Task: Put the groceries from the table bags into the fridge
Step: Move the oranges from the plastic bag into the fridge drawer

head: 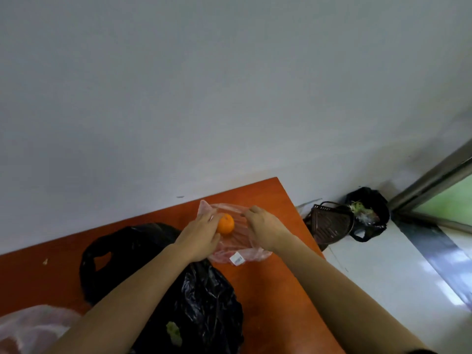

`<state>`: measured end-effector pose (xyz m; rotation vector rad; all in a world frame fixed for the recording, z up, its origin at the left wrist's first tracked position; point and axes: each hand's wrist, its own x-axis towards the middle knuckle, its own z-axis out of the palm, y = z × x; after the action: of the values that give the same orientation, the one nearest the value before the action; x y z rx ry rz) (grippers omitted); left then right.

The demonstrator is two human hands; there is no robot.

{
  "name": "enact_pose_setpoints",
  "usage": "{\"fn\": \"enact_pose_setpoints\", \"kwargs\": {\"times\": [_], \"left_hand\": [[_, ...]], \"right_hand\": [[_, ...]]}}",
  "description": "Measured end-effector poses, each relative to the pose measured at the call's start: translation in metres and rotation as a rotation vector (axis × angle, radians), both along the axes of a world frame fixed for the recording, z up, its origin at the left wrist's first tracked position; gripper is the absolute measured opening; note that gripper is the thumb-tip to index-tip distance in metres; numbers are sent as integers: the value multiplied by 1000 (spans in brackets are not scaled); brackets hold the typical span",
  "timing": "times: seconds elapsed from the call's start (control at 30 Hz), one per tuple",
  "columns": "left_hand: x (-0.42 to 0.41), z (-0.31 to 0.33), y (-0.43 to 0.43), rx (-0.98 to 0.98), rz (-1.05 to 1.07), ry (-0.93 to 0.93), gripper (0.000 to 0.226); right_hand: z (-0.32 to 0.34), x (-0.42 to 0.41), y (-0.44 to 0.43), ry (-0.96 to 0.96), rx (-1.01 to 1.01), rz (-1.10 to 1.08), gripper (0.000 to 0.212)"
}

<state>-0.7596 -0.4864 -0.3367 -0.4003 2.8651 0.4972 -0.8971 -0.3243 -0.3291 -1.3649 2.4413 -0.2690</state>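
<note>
An orange fruit (226,223) lies in a thin clear pinkish plastic bag (236,245) near the far corner of the red-brown table (268,282). My left hand (201,233) pinches the bag's left rim beside the orange. My right hand (260,226) pinches the bag's right rim, so the mouth is stretched between them. A white barcode label (237,259) sticks to the bag's near side. A crumpled black plastic bag (201,302) lies under my left forearm, with something green (174,332) showing in it.
Another clear pinkish bag (30,325) sits at the bottom left corner. A grey wall stands behind the table. On the floor to the right are a dark woven basket (329,223) and a black rubbish bag (367,213), beside a metal door frame (431,175).
</note>
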Motion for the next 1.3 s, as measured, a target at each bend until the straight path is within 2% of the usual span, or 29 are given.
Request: {"fn": "enact_pose_setpoints", "kwargs": {"times": [0.13, 0.2, 0.3, 0.37, 0.5, 0.63, 0.87, 0.97, 1.07, 1.2, 1.3], "left_hand": [[-18, -27, -12, 104, 29, -57, 52], [-32, -40, -15, 90, 18, -96, 49], [-57, -61, -16, 35, 26, -161, 56], [-73, -73, -13, -5, 66, -208, 62], [-94, -89, -5, -124, 134, -313, 71], [-93, -108, 0, -80, 168, -387, 75], [-82, -112, -4, 24, 196, -321, 82], [-76, -106, -3, 87, 236, -261, 81], [-68, -99, -1, 116, 277, -216, 80], [-56, -96, 2, 111, 289, -194, 77], [-46, -97, 9, 129, 292, -195, 75]], "right_hand": [[-47, 0, -28, -47, 242, 125, 42], [-65, -6, -30, -26, 336, 173, 51], [-84, -23, -15, 8, 425, 116, 58], [-96, -35, 3, -10, 405, 34, 56], [-114, -45, 24, -173, 304, -111, 68], [-119, -45, 23, -221, 273, -153, 83], [-118, -51, 31, -369, 152, -247, 82], [-107, -51, 33, -333, 121, -278, 85], [-101, -47, 33, -316, 115, -271, 74], [-96, -38, 37, -343, 63, -274, 41], [-93, -33, 46, -409, 88, -292, 38]]}}
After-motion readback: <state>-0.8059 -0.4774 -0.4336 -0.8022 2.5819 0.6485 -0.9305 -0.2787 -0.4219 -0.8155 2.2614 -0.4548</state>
